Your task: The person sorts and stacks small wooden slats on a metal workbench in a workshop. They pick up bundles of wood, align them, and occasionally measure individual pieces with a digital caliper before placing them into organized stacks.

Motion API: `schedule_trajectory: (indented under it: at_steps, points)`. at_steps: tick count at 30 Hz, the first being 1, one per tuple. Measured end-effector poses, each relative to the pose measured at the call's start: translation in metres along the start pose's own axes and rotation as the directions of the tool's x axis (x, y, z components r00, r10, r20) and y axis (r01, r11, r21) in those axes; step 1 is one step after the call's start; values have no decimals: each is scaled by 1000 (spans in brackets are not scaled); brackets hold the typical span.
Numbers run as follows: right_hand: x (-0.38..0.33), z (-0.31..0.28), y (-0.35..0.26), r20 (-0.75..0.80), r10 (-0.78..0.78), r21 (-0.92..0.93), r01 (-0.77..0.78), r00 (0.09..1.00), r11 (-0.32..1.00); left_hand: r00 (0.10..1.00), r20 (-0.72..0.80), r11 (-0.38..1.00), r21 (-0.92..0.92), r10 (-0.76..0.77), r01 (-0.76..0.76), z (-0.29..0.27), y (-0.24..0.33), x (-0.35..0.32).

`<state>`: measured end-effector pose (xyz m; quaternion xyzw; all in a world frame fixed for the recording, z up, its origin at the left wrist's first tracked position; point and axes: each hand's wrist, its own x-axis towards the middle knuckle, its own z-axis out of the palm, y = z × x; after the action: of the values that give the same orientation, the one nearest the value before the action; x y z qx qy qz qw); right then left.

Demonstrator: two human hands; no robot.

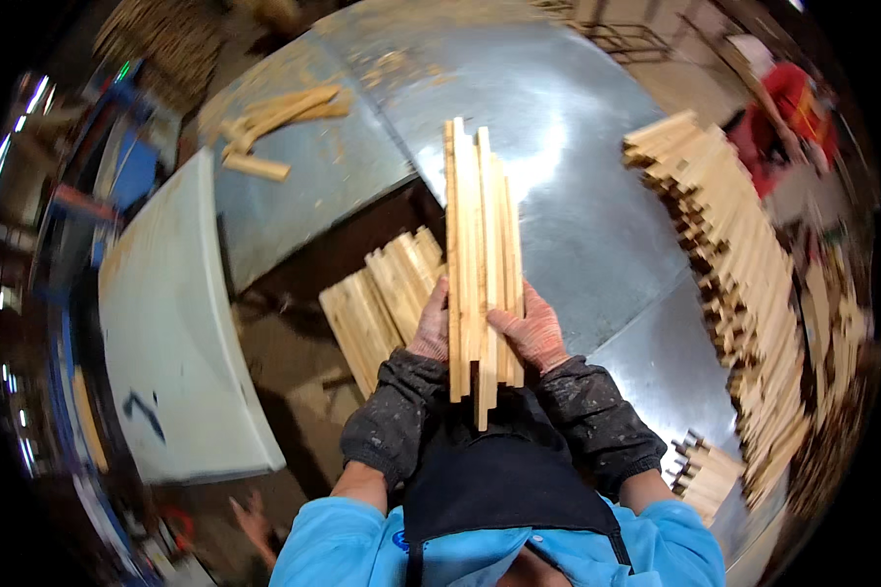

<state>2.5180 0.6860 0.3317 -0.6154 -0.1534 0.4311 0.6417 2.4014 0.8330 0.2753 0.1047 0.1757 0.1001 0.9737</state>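
Observation:
Between my two gloved hands is a bundle of light wooden strips (482, 264), held lengthwise in front of my body with uneven ends. My left hand (433, 323) presses against the bundle's left side, its fingers partly hidden behind the wood. On the other side my right hand (533, 328) grips it, the thumb lying across the front strips. Just left of my left hand, a stack of similar wooden strips (362, 318) sits lower down, beside the edge of the metal table (587, 264).
Along the table's right side runs a long pile of wooden strips (734, 264), with a smaller group (705, 477) nearer me. Loose wood pieces (279, 122) lie at the far left. A pale panel (171, 333) stands left. A person in red (793, 112) is at the far right.

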Motion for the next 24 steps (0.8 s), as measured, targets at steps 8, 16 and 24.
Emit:
schedule_trajectory:
  at_steps: [8,16,24]
  points:
    - [23,25,57,320,161,-303,-60,934,951,905,-246,916,298,347,-270,-67,-25,-65]
    - [40,89,166,390,398,-668,-42,830,743,755,-607,929,-75,246,-364,-184,-30,-128]
    - [127,183,231,299,546,-809,-95,783,580,747,-607,931,-31,272,-364,-303,53,-111]
